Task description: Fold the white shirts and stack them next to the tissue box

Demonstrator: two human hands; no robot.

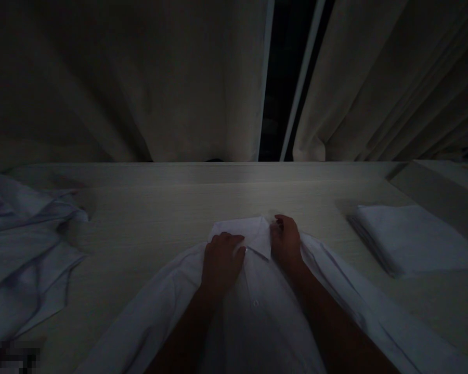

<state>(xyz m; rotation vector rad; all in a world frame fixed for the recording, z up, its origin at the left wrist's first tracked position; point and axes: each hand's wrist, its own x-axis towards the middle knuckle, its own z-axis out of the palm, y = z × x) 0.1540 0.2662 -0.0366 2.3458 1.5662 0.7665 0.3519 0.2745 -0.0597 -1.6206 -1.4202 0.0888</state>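
Observation:
A white long-sleeved button shirt lies front side up, with its collar away from me and its sleeves spread to both sides. My left hand covers the left part of the collar, fingers and thumb bent around its edge close to the top button. At the collar's right side, my right hand is closed with curled fingers, seemingly pinching the cloth near the shoulder. The dim light partly hides both grips. Further down the front, a button shows on the placket.
On the left lies a crumpled heap of white cloth. A neatly folded white garment sits at the right, near a raised pale block. Beyond the pale tabletop's back ledge hang beige curtains with a dark gap between.

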